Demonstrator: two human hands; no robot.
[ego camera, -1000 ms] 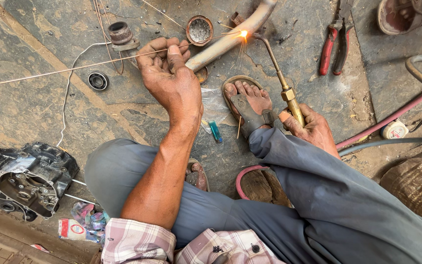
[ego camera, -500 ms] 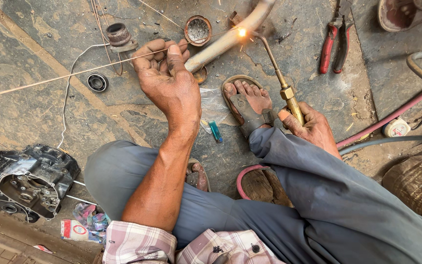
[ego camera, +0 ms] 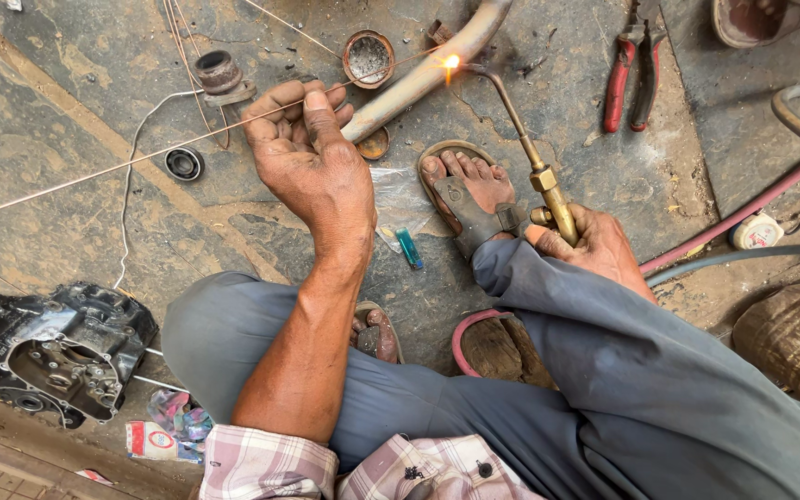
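**Q:** What do you have in hand, from the left across?

**Me:** My left hand (ego camera: 312,167) is curled closed, fingers pinching a thin, straight metal filler rod (ego camera: 141,159). Its long axis runs from the far left edge of the ground up and rightward, through my fingers, with the tip pointing at the small orange flame (ego camera: 450,63). Just past my fingers lies the curved, rust-tan metal pipe (ego camera: 428,69), flat on the stone floor (ego camera: 48,139), slanting from lower left to upper right. My right hand (ego camera: 594,245) is wrapped shut around the brass-bodied gas torch (ego camera: 534,162); its thin neck points up and left, nozzle at the pipe, where rod tip and flame meet.

**Q:** What could go wrong?

**Me:** As I judge it, three things. The rod is long and whippy, held well back from its tip, so a small tremor could swing the tip off the joint. My sandalled foot (ego camera: 465,190) sits just beside the torch neck and near the pipe; a drip of hot metal or a dipped flame could burn the toes. A small green lighter (ego camera: 409,248) and a clear plastic wrapper (ego camera: 398,199) lie near that foot, under the work, and heat falling there could ignite them. The pink hose (ego camera: 743,213) trails off right; a snag would jerk the torch.
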